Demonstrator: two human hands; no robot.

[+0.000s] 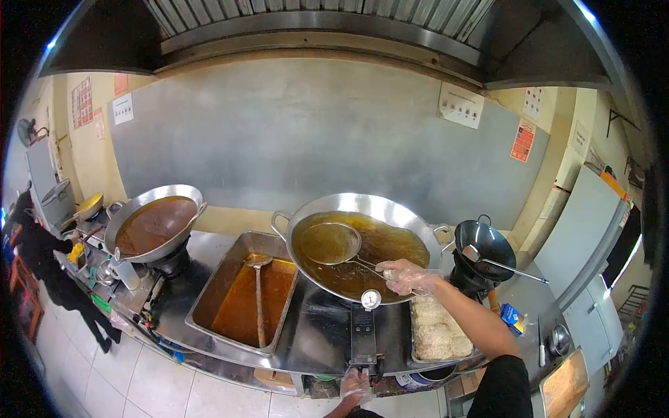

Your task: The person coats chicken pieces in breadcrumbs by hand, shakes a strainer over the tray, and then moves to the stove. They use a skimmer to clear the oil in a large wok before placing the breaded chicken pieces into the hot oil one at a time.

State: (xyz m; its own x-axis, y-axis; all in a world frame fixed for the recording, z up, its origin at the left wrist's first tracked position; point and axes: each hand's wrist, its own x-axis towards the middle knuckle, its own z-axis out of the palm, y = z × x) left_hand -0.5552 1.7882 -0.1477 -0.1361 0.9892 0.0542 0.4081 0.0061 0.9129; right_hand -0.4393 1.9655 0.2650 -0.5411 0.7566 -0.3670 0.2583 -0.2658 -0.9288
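Observation:
My right hand [406, 277], in a clear plastic glove, is closed round the handle of a round mesh skimmer [334, 243]. The skimmer's basket lies in the brown oil at the left side of a large steel wok [362, 202]. A dial thermometer [371, 299] sits at the wok's front rim. My left hand [355, 385], also gloved, is low at the counter's front edge, just below a dark stove panel [362, 336]. Its fingers look curled there, and what they grip is hidden. Beside my right forearm is a tray of pale, crumb-like blocks [440, 330].
Left of the wok, a deep metal pan [240, 244] of reddish-brown liquid holds a ladle [259, 299]. Another wok [159, 193] of brown liquid stands farther left. A dark wok [488, 240] with a long-handled utensil is at right. A person in black [52, 258] stands far left.

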